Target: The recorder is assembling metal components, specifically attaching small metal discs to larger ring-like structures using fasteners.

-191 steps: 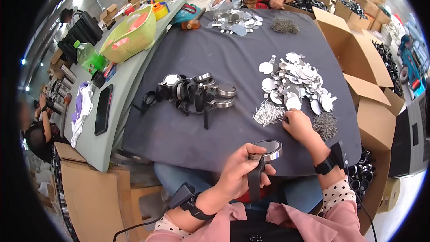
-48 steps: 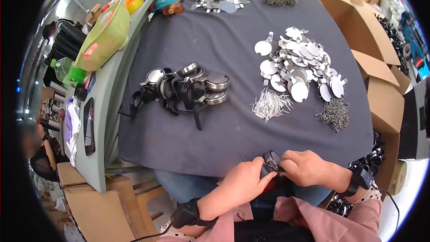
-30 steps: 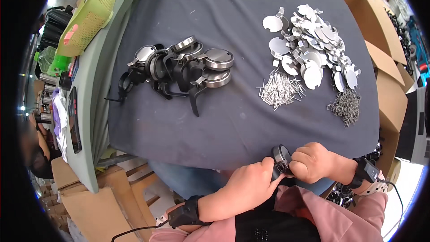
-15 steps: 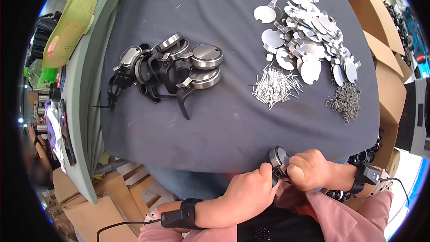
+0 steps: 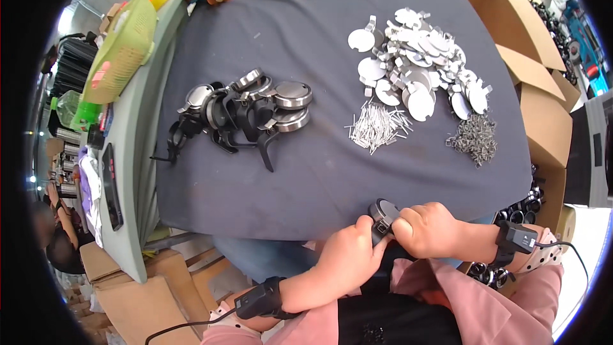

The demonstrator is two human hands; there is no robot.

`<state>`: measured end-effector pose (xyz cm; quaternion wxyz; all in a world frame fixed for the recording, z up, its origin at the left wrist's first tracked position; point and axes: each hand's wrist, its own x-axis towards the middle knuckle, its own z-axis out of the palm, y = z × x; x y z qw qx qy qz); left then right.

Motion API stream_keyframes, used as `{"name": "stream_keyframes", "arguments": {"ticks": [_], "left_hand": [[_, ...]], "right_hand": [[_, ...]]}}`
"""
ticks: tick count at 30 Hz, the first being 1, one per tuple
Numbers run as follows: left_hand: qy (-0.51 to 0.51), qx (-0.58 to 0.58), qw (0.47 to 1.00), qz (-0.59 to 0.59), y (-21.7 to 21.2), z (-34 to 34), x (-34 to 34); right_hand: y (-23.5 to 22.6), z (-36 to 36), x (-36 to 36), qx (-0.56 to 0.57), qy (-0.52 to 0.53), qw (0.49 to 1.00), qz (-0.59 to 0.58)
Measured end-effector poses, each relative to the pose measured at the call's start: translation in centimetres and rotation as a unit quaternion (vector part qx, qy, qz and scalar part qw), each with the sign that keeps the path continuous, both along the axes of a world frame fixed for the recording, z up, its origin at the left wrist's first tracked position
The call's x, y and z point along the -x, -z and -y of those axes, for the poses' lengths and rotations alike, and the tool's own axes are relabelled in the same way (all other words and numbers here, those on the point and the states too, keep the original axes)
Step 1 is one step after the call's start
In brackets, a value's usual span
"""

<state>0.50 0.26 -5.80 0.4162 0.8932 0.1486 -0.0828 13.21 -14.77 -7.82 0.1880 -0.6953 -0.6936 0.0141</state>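
Observation:
At the near edge of the table, a round steel lid with a black hinge part is held tilted between both hands. My left hand is closed on its left and lower side, thumb up against it. My right hand is closed at its right side, fingers curled in. Whether a small part sits under those fingers is hidden. Further off to the left lies a heap of similar steel lids with black handles.
Flat metal discs with tabs lie piled at the right, beside thin metal pins and small wire springs. A green basket stands on the side table at left. Cardboard boxes line the right edge.
The view has tilted, bringing more of the table's far end in. Both hands still grip the lid, which has turned so its hinge side shows more.

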Motion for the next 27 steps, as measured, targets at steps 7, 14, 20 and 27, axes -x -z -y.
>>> {"name": "stream_keyframes", "arguments": {"ticks": [7, 14, 20, 27], "left_hand": [[-0.051, 0.027, 0.997, 0.058, 0.8, -2.1, -0.7], [-0.230, -0.133, 0.931, 0.252, 3.9, -9.2, -3.1], [-0.342, -0.163, 0.909, 0.173, 5.7, -13.9, -3.9], [-0.258, -0.262, 0.897, 0.246, 3.6, -9.4, -0.6]], "right_hand": [[1.4, 1.1, -0.7, -0.061, 0.061, 0.988, -0.129], [2.2, 4.1, -7.7, -0.095, 0.352, 0.931, 0.015], [1.9, -2.9, -13.6, -0.049, 0.425, 0.904, -0.015], [3.9, -5.9, -15.7, -0.006, 0.446, 0.893, -0.060]]}}
